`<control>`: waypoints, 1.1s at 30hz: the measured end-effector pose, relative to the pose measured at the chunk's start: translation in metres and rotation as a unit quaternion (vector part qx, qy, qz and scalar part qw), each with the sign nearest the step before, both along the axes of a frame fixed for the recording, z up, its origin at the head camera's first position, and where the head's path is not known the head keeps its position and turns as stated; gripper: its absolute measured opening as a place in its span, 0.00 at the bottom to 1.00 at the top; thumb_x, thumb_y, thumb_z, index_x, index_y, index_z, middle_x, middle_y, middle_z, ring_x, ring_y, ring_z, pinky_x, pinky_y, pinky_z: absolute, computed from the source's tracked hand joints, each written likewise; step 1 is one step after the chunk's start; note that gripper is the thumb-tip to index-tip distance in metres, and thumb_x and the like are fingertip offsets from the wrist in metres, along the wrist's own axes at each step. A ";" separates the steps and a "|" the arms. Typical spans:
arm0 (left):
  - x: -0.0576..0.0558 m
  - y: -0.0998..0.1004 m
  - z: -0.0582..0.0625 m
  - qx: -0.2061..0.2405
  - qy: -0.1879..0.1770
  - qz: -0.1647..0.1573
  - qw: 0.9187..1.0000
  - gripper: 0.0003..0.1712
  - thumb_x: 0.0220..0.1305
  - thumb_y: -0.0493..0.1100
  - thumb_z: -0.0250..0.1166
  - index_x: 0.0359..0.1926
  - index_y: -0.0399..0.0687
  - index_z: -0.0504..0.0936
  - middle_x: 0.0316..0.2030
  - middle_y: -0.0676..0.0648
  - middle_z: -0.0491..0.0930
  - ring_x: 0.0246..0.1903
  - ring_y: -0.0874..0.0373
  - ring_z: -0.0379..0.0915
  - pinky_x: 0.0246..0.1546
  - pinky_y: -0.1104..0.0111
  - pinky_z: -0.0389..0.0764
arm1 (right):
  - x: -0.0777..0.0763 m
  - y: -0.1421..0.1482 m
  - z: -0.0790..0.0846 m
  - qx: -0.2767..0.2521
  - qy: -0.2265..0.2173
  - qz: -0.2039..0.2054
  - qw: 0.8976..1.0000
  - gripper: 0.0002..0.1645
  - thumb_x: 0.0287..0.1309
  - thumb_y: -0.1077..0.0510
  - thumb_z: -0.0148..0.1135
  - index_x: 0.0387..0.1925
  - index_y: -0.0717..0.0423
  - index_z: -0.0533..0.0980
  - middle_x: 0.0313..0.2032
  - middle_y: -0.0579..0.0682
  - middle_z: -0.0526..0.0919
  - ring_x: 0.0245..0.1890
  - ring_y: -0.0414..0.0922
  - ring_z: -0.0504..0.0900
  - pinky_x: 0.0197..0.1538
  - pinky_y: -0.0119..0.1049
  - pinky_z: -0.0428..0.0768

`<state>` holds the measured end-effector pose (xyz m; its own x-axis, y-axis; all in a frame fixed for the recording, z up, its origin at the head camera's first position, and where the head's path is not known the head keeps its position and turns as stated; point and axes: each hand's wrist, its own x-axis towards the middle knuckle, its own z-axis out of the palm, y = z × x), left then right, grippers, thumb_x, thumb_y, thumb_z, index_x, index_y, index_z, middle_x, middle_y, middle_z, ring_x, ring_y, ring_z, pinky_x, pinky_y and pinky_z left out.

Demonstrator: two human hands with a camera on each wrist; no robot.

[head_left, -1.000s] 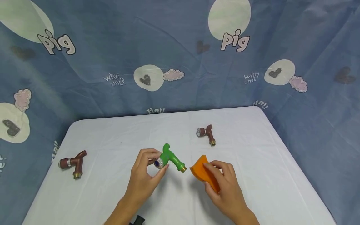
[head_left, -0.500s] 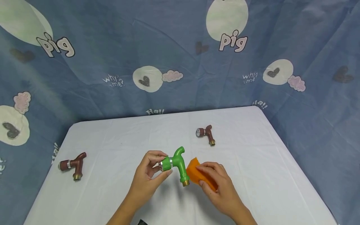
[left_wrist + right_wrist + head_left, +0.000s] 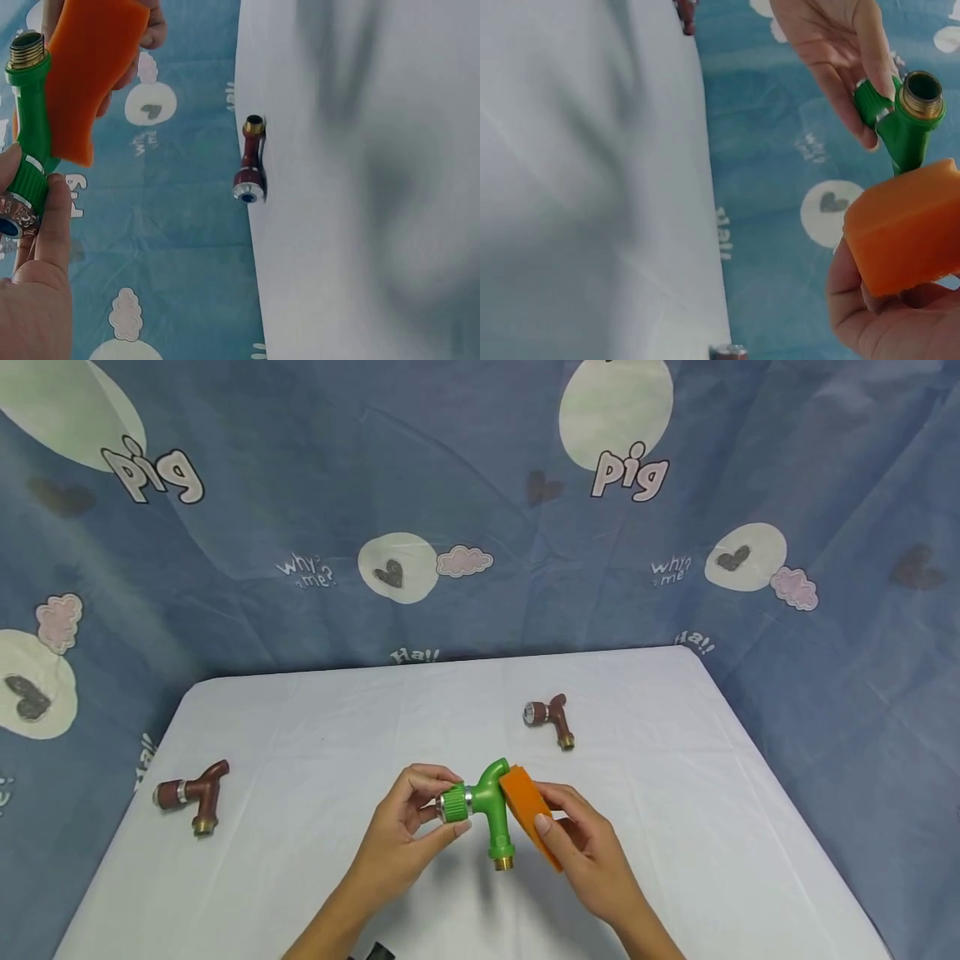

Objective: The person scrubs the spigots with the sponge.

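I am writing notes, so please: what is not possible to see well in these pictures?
- Head: black object, cut off by the bottom edge; I cannot identify it.
- Left wrist: much of the right hand, hidden behind the orange sponge.
- Right wrist: spout of the green tap, hidden behind the sponge.
- Right wrist: most of one brown tap, cut off by the bottom edge.

Faucet (image 3: 494,806) just left of sponge (image 3: 527,806)
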<state>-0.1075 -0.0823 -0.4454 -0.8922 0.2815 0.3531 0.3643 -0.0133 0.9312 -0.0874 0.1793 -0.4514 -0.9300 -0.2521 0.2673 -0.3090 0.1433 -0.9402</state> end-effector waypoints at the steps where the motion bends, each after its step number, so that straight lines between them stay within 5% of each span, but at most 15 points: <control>1: 0.000 0.000 0.000 -0.003 0.000 0.001 1.000 0.24 0.61 0.26 0.74 0.52 0.41 0.72 0.57 0.42 0.74 0.52 0.50 0.80 0.52 0.65 0.86 | 0.001 -0.001 0.000 -0.004 -0.003 0.004 1.000 0.21 0.77 0.65 0.57 0.66 0.50 0.78 0.58 0.49 0.81 0.45 0.49 0.83 0.45 0.38 0.87; 8: -0.002 -0.004 0.000 -0.017 -0.016 0.014 1.000 0.24 0.62 0.28 0.75 0.53 0.43 0.72 0.58 0.42 0.75 0.55 0.48 0.80 0.54 0.64 0.85 | 0.007 0.002 -0.003 -0.001 -0.014 0.034 0.999 0.20 0.76 0.66 0.58 0.64 0.52 0.79 0.58 0.50 0.82 0.45 0.49 0.84 0.43 0.39 0.88; 17: -0.008 -0.014 0.000 -0.027 -0.007 0.030 0.999 0.25 0.62 0.27 0.75 0.54 0.42 0.73 0.59 0.43 0.75 0.57 0.50 0.80 0.54 0.65 0.85 | 0.012 0.013 -0.005 0.007 -0.011 0.120 0.993 0.21 0.75 0.68 0.57 0.62 0.52 0.81 0.56 0.52 0.84 0.48 0.49 0.84 0.49 0.41 0.87; 25: -0.008 -0.011 0.006 -0.013 0.000 0.031 0.999 0.26 0.59 0.25 0.75 0.53 0.40 0.73 0.57 0.43 0.75 0.52 0.46 0.81 0.52 0.66 0.85 | 0.005 0.019 0.003 0.009 -0.047 0.014 0.999 0.20 0.76 0.63 0.60 0.64 0.49 0.79 0.56 0.52 0.82 0.44 0.51 0.85 0.41 0.40 0.88; 33: -0.002 -0.001 0.006 -0.023 -0.024 0.015 0.999 0.26 0.59 0.28 0.77 0.52 0.41 0.72 0.56 0.43 0.76 0.51 0.50 0.81 0.52 0.65 0.86 | 0.004 -0.001 0.002 0.000 -0.026 0.003 1.000 0.23 0.77 0.62 0.59 0.68 0.47 0.76 0.59 0.49 0.81 0.47 0.50 0.84 0.46 0.38 0.87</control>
